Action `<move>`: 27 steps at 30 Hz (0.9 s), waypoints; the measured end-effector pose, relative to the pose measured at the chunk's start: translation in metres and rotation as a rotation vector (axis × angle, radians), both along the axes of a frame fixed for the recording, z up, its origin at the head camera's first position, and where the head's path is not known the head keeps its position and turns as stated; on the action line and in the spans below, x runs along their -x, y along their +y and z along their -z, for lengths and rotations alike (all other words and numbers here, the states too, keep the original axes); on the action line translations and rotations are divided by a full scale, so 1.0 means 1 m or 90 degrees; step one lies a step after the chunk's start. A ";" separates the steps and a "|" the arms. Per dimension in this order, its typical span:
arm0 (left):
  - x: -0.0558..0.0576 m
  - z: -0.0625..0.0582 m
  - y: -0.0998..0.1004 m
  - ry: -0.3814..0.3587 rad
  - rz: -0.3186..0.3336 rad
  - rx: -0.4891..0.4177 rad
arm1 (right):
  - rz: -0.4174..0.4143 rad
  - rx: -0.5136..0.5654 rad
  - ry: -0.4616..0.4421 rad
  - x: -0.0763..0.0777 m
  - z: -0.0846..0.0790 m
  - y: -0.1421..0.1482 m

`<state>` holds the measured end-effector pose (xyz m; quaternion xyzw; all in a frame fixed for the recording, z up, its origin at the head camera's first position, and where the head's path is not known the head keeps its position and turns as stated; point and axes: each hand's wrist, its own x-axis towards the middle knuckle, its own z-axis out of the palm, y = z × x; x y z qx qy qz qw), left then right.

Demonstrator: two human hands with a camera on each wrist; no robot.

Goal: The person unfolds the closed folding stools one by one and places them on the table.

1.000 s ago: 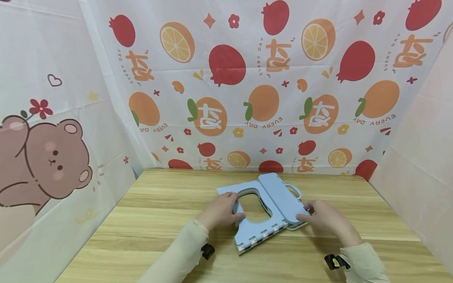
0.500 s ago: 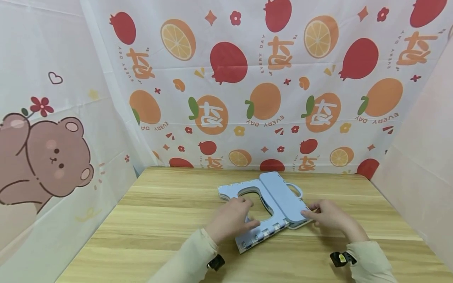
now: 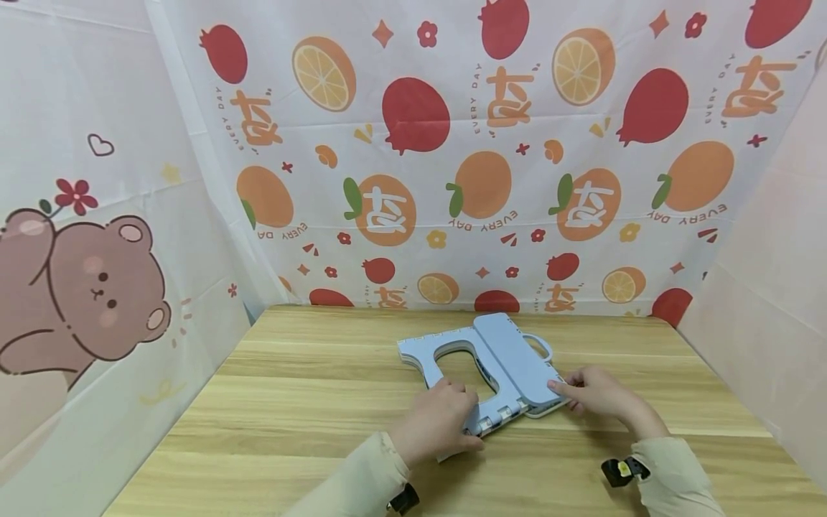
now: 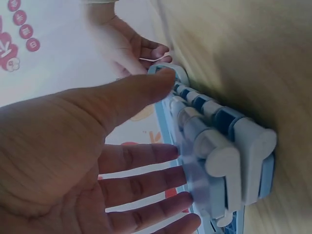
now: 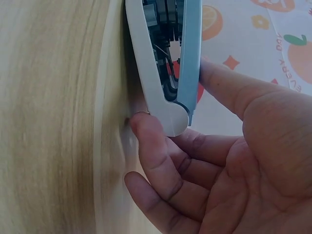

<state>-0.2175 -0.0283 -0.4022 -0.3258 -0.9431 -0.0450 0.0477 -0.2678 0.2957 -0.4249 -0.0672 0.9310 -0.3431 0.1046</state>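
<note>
A light blue folding stool (image 3: 517,362) lies folded flat on the wooden table, with a carry handle (image 3: 539,347) on its far right side. My left hand (image 3: 434,424) lies over the near leg part; in the left wrist view its fingers (image 4: 146,183) are nearly straight against the blue panel, and the thumb (image 4: 141,92) reaches across by the hinged edge. At the stool's near right corner, my right hand (image 3: 604,395) pinches the top panel. The right wrist view has the thumb on the blue face and fingers (image 5: 151,139) curled under the white edge.
The wooden table (image 3: 291,402) extends around the stool on all sides. A fruit-print curtain (image 3: 452,215) hangs behind its far edge, with pale curtains at left (image 3: 194,287) and right. Black wrist bands (image 3: 623,472) sit on both sleeves.
My left hand has left the stool's left side and moved right and nearer, onto the near leg part. My right hand stays at the corner, shifted only slightly. The stool lies practically still.
</note>
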 end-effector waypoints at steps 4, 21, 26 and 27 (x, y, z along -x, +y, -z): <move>0.000 0.003 0.002 0.000 -0.009 -0.005 | -0.004 -0.002 0.002 -0.002 -0.002 -0.001; 0.000 0.002 0.003 0.035 0.000 -0.026 | 0.012 -0.009 0.071 -0.008 -0.027 0.007; 0.000 0.001 0.002 0.059 0.016 -0.035 | 0.011 -0.008 0.101 -0.015 -0.040 0.006; 0.001 0.001 0.003 0.063 0.019 -0.037 | 0.011 -0.010 0.108 -0.017 -0.043 0.007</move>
